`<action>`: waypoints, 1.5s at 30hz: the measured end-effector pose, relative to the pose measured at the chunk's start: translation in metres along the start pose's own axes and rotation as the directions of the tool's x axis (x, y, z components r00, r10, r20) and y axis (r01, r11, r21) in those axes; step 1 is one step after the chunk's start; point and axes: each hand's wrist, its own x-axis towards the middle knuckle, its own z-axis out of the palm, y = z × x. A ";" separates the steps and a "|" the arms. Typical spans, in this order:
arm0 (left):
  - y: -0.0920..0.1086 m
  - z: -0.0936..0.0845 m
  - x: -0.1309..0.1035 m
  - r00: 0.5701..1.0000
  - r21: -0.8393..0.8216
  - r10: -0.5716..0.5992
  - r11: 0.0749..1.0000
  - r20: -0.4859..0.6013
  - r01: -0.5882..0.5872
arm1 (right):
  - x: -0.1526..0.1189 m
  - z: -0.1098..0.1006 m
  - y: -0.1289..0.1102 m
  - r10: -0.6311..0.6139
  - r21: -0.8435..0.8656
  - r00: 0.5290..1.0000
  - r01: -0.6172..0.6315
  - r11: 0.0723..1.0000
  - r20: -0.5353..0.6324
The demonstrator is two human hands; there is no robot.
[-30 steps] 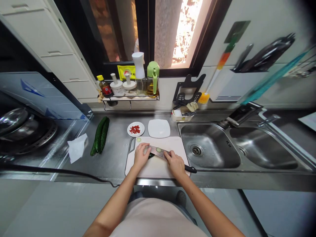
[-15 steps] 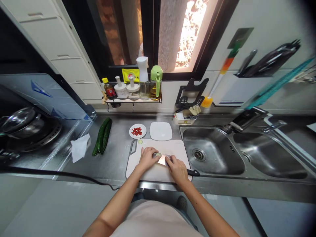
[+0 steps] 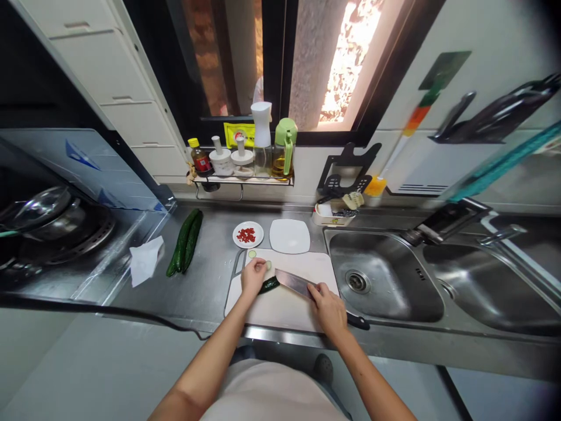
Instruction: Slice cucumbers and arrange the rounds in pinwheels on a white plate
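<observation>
My left hand pinches a thin pale cucumber slice between its fingertips, above the white cutting board. Just below that hand a dark green cucumber piece lies on the board, its left part hidden by my wrist. My right hand is closed around a kitchen knife; its broad blade points left, the tip close to the cucumber piece's right end, and the black handle end sticks out past my hand. Another round cucumber slice rests at the board's top left corner.
Beyond the board stand a small plate of chopped red bits and a square white plate. Two whole cucumbers and a white paper towel lie to the left. A double sink is on the right; a seasoning rack hangs behind.
My left hand has lifted off the cucumber piece and moved up-left with a slice. The knife has shifted right, away from my left hand, uncovering the cucumber piece. The camera view has turned slightly.
</observation>
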 end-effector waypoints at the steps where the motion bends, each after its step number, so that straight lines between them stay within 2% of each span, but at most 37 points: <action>1: -0.008 -0.001 0.006 0.997 0.005 -0.071 0.997 -0.038 0.071 | -0.001 0.001 0.002 0.012 0.002 1.000 -0.012 1.000 0.002; 5: -0.031 -0.002 0.030 0.966 0.084 -0.224 0.968 -0.129 0.235 | -0.004 0.003 0.005 0.042 0.016 0.999 -0.042 0.999 0.026; 10: -0.037 0.005 0.049 0.953 0.177 -0.247 0.944 -0.175 0.278 | -0.003 0.002 0.002 0.079 0.045 0.995 -0.082 0.996 0.058; 16: -0.039 0.008 0.056 0.970 0.291 -0.173 0.932 -0.169 0.216 | -0.002 0.002 0.002 0.088 0.071 0.992 -0.094 0.993 0.085; 19: -0.041 0.006 0.052 0.980 0.363 -0.090 0.920 -0.176 0.150 | -0.002 0.002 0.002 0.093 0.076 0.991 -0.100 0.992 0.091; 22: -0.044 0.003 0.045 0.993 0.452 0.011 0.891 -0.118 0.043 | -0.002 0.002 0.003 0.100 0.085 0.991 -0.108 0.990 0.094; 25: -0.047 0.001 0.041 0.997 0.507 0.059 0.862 -0.059 -0.021 | 0.000 0.002 0.002 0.107 0.096 0.990 -0.115 0.989 0.086; 36: -0.051 0.003 0.044 0.997 0.530 0.067 0.847 -0.034 -0.039 | -0.001 0.004 0.001 0.120 0.127 0.991 -0.127 0.984 0.061; 45: -0.043 0.001 0.043 0.998 0.518 0.044 0.855 -0.046 -0.014 | 0.001 0.004 -0.001 0.187 0.188 0.972 -0.212 0.959 0.140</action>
